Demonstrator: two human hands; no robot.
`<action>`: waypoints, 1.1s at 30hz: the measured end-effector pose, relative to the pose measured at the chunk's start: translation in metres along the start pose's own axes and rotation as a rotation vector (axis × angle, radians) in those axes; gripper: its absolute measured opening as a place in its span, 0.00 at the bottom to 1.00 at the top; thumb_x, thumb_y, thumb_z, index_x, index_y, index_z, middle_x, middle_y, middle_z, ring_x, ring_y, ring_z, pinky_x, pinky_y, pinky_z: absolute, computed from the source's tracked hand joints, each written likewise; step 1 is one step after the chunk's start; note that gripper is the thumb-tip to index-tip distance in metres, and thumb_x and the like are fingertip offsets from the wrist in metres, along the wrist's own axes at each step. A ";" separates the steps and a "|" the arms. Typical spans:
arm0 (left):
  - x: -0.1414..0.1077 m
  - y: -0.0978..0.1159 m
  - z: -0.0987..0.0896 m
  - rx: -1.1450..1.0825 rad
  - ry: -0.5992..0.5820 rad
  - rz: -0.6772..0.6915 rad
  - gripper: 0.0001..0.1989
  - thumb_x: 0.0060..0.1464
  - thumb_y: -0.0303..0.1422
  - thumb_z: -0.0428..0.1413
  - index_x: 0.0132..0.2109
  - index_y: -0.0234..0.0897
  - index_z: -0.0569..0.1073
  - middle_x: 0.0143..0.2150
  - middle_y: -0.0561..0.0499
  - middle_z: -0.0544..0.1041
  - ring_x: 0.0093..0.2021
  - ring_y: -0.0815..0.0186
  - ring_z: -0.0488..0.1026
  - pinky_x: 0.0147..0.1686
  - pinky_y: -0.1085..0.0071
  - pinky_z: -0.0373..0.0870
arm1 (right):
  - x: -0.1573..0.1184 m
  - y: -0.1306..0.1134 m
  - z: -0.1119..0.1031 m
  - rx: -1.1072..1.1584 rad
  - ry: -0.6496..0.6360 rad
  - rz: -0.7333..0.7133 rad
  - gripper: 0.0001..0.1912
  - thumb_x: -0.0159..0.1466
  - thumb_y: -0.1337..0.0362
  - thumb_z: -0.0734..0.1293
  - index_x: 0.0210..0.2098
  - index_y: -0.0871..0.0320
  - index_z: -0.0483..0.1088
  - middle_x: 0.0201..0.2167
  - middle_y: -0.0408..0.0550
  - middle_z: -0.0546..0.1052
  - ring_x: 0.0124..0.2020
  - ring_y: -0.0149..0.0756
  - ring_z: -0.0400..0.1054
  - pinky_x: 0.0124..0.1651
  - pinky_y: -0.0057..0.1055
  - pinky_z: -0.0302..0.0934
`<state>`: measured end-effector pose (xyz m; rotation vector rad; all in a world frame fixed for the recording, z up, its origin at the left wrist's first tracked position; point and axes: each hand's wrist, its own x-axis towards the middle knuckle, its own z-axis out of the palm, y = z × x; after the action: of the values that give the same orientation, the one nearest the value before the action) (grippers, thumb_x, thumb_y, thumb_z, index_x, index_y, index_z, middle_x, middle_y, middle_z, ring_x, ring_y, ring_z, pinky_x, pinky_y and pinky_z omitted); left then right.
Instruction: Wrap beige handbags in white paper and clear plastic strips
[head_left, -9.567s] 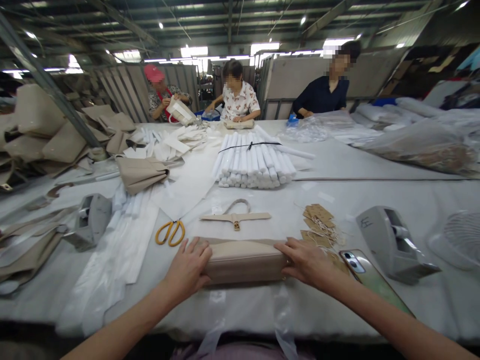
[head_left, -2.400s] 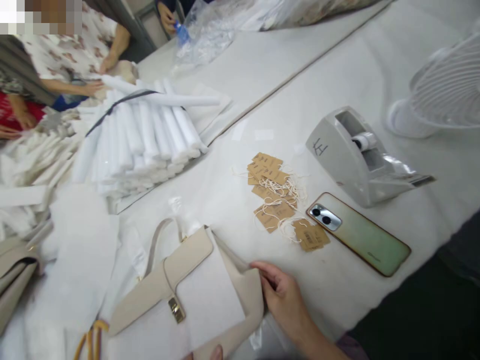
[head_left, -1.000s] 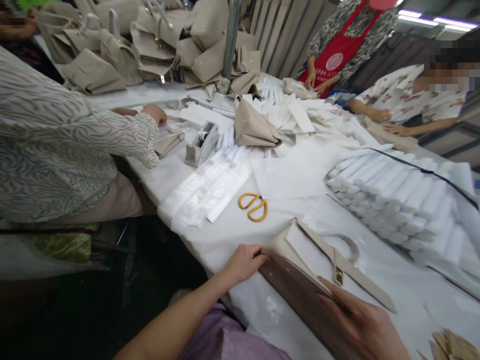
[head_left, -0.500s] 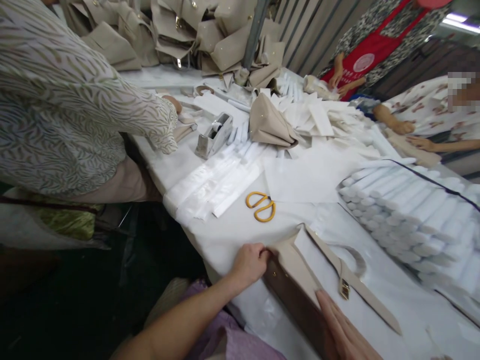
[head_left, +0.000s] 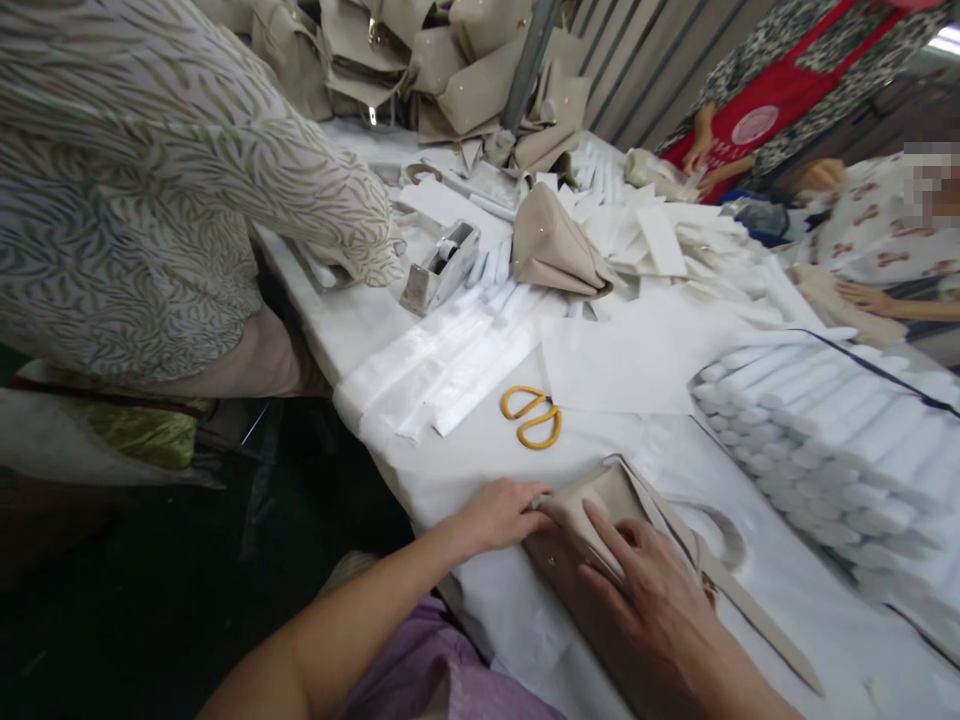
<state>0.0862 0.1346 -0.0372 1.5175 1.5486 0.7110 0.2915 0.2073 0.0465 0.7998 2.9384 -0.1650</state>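
Note:
A beige handbag (head_left: 581, 525) lies on the white-covered table in front of me, its darker brown side facing me. My left hand (head_left: 506, 512) pinches the bag's far left corner between thumb and fingers. Across the bag's upper edge rests my right hand (head_left: 652, 585), with thumb and index finger stretched apart on the beige panel. Its other fingers bend toward the bag's opening and are partly hidden. Beyond the bag lies a beige strap (head_left: 757, 620), its buckle mostly covered by my right hand. Yellow-handled scissors (head_left: 532, 415) lie farther off, their blades hidden under white sheet material.
A tape dispenser (head_left: 441, 268) and another beige bag (head_left: 559, 245) stand farther back. White rolls (head_left: 832, 450) are stacked at right, near clear plastic sleeves (head_left: 442, 370). A co-worker in a patterned sleeve (head_left: 322, 190) leans in from the left; others work at the far right.
My right hand has moved left and up, from the bag's near edge onto its top panel. My left hand stays at the corner. The co-worker's arm at left has shifted right.

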 end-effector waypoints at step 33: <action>0.006 -0.004 0.029 -0.101 0.077 -0.235 0.11 0.50 0.25 0.47 0.38 0.38 0.72 0.36 0.49 0.78 0.38 0.64 0.74 0.38 0.71 0.68 | -0.053 -0.008 0.093 0.008 0.198 -0.226 0.34 0.63 0.74 0.55 0.67 0.65 0.45 0.66 0.56 0.54 0.67 0.49 0.46 0.55 0.37 0.64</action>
<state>0.1097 0.1357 -0.0563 1.2226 1.6884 0.7068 0.3392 0.1622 -0.0392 0.5091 3.2127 -0.1193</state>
